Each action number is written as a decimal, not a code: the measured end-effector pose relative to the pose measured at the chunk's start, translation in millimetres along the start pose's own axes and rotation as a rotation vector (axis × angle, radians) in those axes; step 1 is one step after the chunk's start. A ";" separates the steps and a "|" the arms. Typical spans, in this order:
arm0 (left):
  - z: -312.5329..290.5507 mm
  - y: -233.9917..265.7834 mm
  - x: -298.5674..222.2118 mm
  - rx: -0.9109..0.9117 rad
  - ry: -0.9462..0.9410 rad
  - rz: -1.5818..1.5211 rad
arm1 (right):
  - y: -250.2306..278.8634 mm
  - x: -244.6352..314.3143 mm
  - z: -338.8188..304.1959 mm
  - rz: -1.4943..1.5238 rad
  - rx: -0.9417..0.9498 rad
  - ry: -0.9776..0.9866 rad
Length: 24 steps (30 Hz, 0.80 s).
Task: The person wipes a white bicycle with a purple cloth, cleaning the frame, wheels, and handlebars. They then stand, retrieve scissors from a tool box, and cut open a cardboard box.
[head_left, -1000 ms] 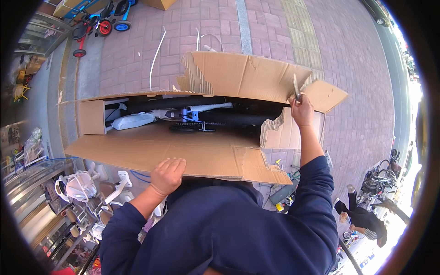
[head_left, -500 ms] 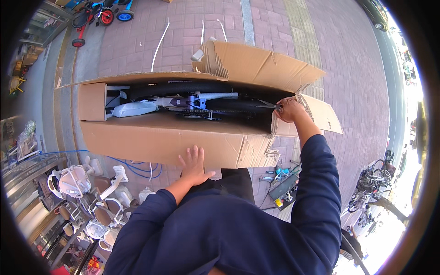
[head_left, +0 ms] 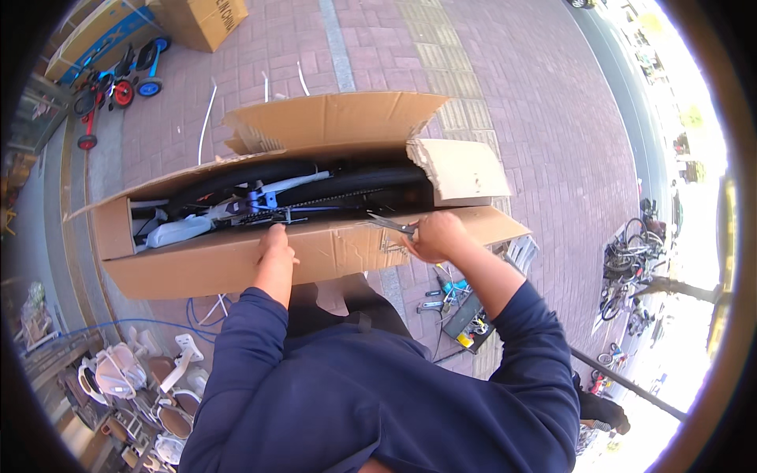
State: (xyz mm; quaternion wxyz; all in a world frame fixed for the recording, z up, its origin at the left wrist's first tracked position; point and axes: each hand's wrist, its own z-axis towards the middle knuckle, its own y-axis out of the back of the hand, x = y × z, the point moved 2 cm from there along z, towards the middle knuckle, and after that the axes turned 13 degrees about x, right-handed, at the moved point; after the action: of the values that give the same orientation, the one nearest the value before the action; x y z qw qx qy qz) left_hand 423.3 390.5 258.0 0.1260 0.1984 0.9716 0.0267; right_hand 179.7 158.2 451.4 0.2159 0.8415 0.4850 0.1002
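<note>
In front of me stands a long cardboard box (head_left: 197, 270), its top open and its flaps torn. Inside lies a partly wrapped bicycle (head_left: 256, 197) with a purple-blue frame, black tyres and a chain. My right hand (head_left: 436, 236) is closed around a pair of scissors (head_left: 385, 223), whose blades point left over the box's near edge by the right end. My left hand (head_left: 276, 248) grips the near rim around the middle, fingers curled over the edge. A white foam-wrapped part (head_left: 180, 231) rests in the box's left end.
Tools and a dark tray (head_left: 465, 319) lie on the paving at the right of my legs. Child seats (head_left: 122, 370) crowd the lower left, near a blue hose (head_left: 95, 325). Small tricycles (head_left: 118, 91) and other cartons (head_left: 197, 22) stand at the far left.
My right hand has brought the scissors from the box's right end to its near edge. My left hand has risen from the near wall to the rim. The near right flap now lies outward.
</note>
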 end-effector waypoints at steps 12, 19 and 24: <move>52.0 21.4 10.9 0.104 -0.361 -0.318 | -197.5 26.2 116.1 1.692 -0.688 -0.313; 49.6 31.6 -4.1 0.185 -0.096 0.152 | -165.6 21.6 101.1 1.846 -1.119 -0.472; -63.3 -38.9 -12.0 0.621 -0.170 1.031 | -157.4 14.7 137.4 2.048 -1.007 -0.697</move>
State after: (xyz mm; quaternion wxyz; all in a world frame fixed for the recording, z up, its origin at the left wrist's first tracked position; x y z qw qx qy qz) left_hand 403.0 349.9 318.0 0.1103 0.6722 0.6994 -0.2164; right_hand 117.4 202.9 256.5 0.4613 0.6397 -0.5905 0.1711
